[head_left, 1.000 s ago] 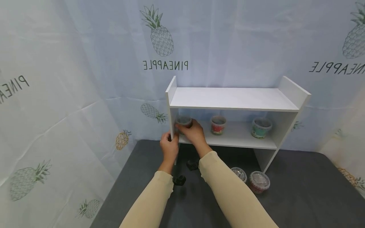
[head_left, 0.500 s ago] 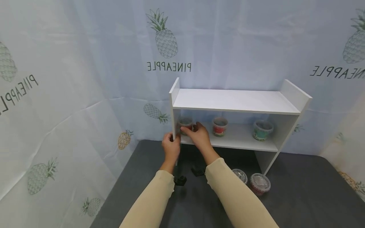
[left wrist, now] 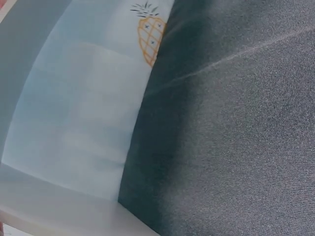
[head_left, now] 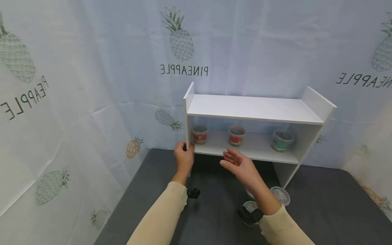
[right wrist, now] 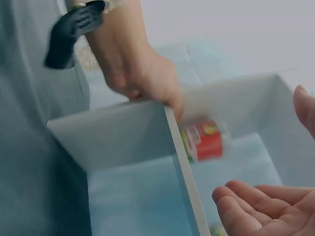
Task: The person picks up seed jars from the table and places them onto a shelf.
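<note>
With my left hand [head_left: 184, 158] I grip the front edge of the left side panel of a white two-tier shelf [head_left: 254, 107]. Just right of it, on the lower tier, a clear plastic tub with a red label [head_left: 200, 135] stands upright. A second red-labelled tub [head_left: 236, 136] is at mid-shelf, and a green-labelled tub [head_left: 281, 140] is toward the right end. My right hand [head_left: 243, 172] hovers in front of the lower tier, fingers extended, holding nothing. In the right wrist view its palm [right wrist: 275, 211] shows bare.
Lidded round tubs sit on the dark tabletop [head_left: 214, 224]: one [head_left: 280, 195] right of my right forearm, another [head_left: 251, 207] partly behind the black wrist strap [head_left: 249, 215]. A pineapple-print curtain [head_left: 137, 68] hangs behind the shelf.
My right hand has let go of the left red-labelled tub and drawn back to the right and toward me. The tub stays on the shelf. My left hand keeps its grip on the panel.
</note>
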`<move>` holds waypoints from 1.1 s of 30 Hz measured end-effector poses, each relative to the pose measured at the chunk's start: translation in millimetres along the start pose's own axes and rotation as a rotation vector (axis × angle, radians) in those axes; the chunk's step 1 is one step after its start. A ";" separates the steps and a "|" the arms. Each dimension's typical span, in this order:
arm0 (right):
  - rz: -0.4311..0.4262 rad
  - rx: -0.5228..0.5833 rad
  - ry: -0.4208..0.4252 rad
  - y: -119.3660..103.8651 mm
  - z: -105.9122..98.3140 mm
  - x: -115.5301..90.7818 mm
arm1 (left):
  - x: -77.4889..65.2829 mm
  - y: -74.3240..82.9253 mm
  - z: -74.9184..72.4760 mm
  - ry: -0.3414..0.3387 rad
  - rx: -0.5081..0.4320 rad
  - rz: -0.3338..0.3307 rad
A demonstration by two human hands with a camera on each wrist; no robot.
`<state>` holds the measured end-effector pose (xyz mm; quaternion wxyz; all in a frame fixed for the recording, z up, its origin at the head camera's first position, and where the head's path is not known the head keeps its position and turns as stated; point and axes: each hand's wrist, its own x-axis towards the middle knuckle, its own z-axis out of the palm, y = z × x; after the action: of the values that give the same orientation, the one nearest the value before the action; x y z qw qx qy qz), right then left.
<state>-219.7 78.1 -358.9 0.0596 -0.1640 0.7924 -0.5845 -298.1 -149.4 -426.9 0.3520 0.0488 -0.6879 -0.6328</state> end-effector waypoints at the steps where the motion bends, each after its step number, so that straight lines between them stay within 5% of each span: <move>1: -0.007 -0.003 0.009 2.4 -6.4 -10.7 | -0.2 -0.4 1.0 0.002 -0.004 -0.001; 8: -0.045 -0.054 0.178 24.2 -49.4 -68.9 | 3.0 3.0 2.9 -0.003 -0.013 -0.015; 19: 0.264 -0.121 0.620 80.7 -77.2 -105.6 | 1.5 -1.1 0.9 -0.025 -0.015 -0.019; 25: 0.391 -0.064 0.628 108.9 -79.4 -110.1 | 1.7 -3.0 0.6 -0.036 -0.007 -0.019; 33: 0.379 0.082 0.570 138.3 -79.5 -104.8 | 2.5 -0.9 -0.7 -0.013 -0.014 -0.026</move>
<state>-170.4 221.1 -475.2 -0.0499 0.1586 0.7694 -0.6168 -300.0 -151.5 -426.6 0.3395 0.0514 -0.6851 -0.6425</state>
